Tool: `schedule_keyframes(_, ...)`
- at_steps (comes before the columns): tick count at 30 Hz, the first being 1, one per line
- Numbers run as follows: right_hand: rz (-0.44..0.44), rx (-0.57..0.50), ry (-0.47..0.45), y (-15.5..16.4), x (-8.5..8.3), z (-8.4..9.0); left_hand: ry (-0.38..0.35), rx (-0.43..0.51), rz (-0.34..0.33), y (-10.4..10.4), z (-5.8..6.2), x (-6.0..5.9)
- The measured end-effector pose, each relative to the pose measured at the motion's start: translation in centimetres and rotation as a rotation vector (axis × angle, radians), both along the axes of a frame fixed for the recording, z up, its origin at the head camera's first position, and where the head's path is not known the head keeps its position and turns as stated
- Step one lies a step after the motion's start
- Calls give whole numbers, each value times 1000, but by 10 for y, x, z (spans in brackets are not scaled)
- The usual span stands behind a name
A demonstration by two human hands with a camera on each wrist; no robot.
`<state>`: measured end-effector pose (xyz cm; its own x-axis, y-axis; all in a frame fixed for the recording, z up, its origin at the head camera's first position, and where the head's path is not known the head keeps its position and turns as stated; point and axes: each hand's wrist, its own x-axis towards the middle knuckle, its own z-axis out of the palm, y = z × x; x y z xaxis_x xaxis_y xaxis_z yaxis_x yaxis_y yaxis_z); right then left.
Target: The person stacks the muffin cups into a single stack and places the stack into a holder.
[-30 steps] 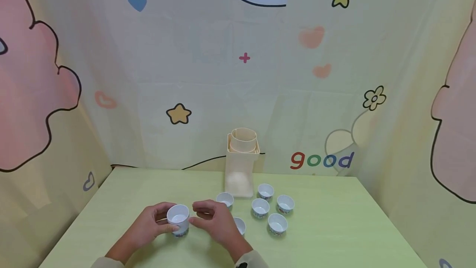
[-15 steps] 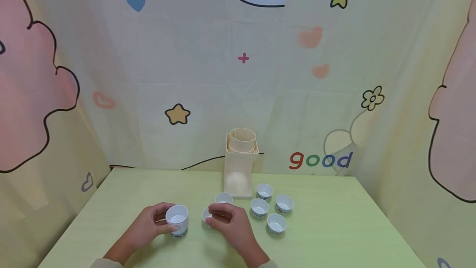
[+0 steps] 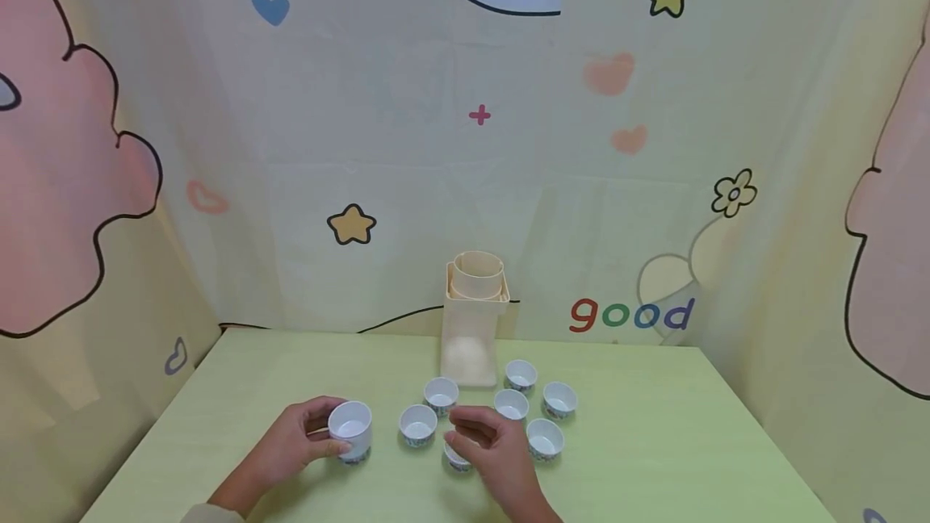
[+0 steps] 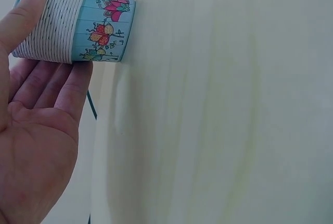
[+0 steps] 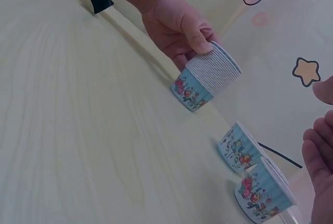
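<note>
My left hand (image 3: 294, 444) grips a stack of nested small cups (image 3: 350, 428) that stands on the green table (image 3: 654, 450). In the left wrist view my thumb and fingers (image 4: 47, 94) wrap its ribbed white side above the blue flowered band (image 4: 101, 31). My right hand (image 3: 496, 452) hovers with relaxed fingers over a single cup (image 3: 455, 459) and holds nothing. The right wrist view shows these fingers (image 5: 318, 153) apart from the near cup (image 5: 263, 193), with the stack (image 5: 208, 81) farther off. Another single cup (image 3: 418, 424) stands free between my two hands.
Several more small cups (image 3: 545, 437) stand to the right of my right hand, in front of a cream dispenser (image 3: 472, 329) at the table's back edge. Printed cloth walls close in the back and both sides.
My right hand has let go of a cup beside the stack and moved right, over another single cup. My left hand and the stack have stayed put.
</note>
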<state>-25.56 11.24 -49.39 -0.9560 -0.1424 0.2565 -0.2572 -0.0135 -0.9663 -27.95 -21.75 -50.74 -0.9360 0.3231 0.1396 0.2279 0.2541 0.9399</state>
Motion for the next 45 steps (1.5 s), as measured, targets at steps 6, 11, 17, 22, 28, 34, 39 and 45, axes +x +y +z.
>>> schedule_keyframes(6, -72, -20, 3, 20, 2, -2, -1, 5, -7, 1, -1, -1)
schedule_keyframes(11, -130, -28, -6, 34, 4, -1, -4, 26, -24, 0, -1, -1)
schedule_keyframes(17, -172, 48, 26, 50, 6, -4, 2, 35, -37, 0, -1, -1)
schedule_keyframes(22, -214, 146, 41, 64, 7, -6, 3, 40, -42, -1, -2, -2)
schedule_keyframes(28, -323, 199, 43, 80, 6, -6, -2, 32, -34, -2, -2, -3)
schedule_keyframes(34, -393, 218, 92, 92, 7, -8, -9, 36, -35, -2, -1, -2)
schedule_keyframes(39, -426, 253, 72, 99, 7, -9, -18, 30, -25, -1, -1, -2)
schedule_keyframes(45, -432, 310, -40, 105, 2, -12, -21, 35, -22, -1, 0, -2)
